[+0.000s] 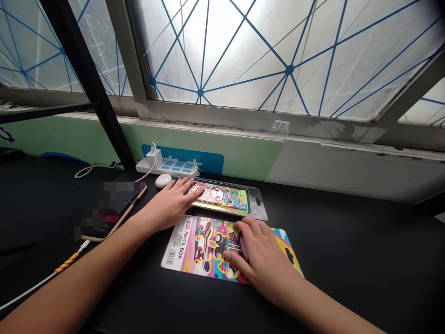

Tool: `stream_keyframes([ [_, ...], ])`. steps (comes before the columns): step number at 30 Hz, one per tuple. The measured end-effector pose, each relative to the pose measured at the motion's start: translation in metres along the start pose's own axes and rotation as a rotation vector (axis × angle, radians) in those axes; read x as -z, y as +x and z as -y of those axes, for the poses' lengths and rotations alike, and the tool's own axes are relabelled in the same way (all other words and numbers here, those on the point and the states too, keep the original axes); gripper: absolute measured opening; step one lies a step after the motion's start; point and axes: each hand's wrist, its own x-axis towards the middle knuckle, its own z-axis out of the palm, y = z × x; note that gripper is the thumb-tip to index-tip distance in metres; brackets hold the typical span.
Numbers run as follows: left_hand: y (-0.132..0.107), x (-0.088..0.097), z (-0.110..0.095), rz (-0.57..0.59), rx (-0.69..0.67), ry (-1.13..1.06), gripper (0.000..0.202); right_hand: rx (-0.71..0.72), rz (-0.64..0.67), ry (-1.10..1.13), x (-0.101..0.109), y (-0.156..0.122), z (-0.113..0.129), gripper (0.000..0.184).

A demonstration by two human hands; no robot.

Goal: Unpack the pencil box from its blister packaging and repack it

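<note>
My left hand [177, 200] lies with fingers stretched out on the left part of a pencil box in clear plastic packaging [222, 196], whose lid carries a colourful cartoon print. Nearer to me, a bright printed backing card [201, 248] marked "PENCIL BOX" rests flat on the black table. Over the right half of that card is my right hand [255, 248], its fingertips and thumb touching the surface, spread apart. The palm and fingers cover part of the card's picture.
A white power strip [174, 168] with a plugged-in charger stands against the wall, beside a small white rounded case [163, 180]. At left a phone [114, 215], partly blurred out, leans in a tan-edged case with a white cable [31, 292]. A black metal frame [93, 88] rises behind.
</note>
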Motion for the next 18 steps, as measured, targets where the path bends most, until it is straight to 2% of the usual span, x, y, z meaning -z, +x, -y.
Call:
stream_keyframes([
  [8,0.0,-0.001,-0.003,0.026,0.009,0.012,0.056,0.006,-0.121,-0.035,-0.007,0.005,-0.006,0.056],
  [14,-0.002,0.002,0.003,0.032,-0.012,-0.026,0.062,0.009,-0.128,-0.057,-0.002,0.012,-0.005,0.035],
  [18,-0.003,0.0,0.008,0.049,0.011,-0.065,0.071,0.033,-0.136,0.01,0.004,0.007,-0.001,0.027],
])
